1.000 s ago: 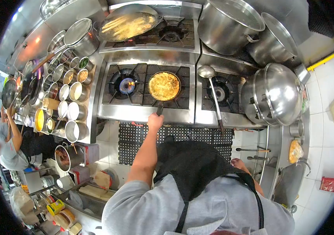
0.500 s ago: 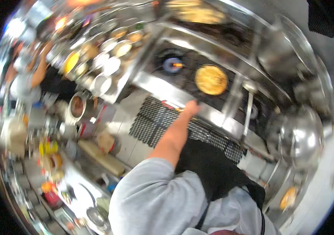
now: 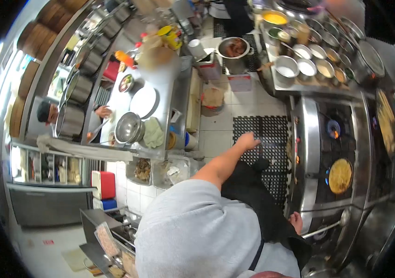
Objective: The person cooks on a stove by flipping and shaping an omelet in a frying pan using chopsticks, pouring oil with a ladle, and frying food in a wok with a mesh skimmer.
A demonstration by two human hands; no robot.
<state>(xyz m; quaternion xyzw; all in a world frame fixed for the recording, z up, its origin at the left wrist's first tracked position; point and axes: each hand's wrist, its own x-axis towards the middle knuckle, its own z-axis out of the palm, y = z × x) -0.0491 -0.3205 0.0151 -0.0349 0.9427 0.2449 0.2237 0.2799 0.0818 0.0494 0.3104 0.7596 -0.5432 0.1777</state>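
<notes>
My left hand (image 3: 248,141) is held out over the black perforated floor mat (image 3: 264,129), its fingers curled in and no object visible in them. Low at my right side, my right hand (image 3: 295,223) has its fingers loosely bent and slightly apart, by the front edge of the stove (image 3: 309,162). Close to it lies the handle of a long metal ladle (image 3: 327,229), which it does not visibly grip. On one burner a round yellow flatbread (image 3: 341,176) sits over a flame. The burner beyond it shows a bare blue flame (image 3: 333,129).
Metal bowls (image 3: 286,68) of ingredients crowd a counter past the stove. A pot with reddish meat (image 3: 233,47) stands beyond the mat. On the left, a steel table (image 3: 114,104) bears a white plate (image 3: 143,102) and steel bowls (image 3: 129,127); another person's hand (image 3: 103,111) is there.
My view has swung left, so the stove now lies to my right and the steel table shows fully. My left hand is now away from the stove edge. My right hand has come into sight.
</notes>
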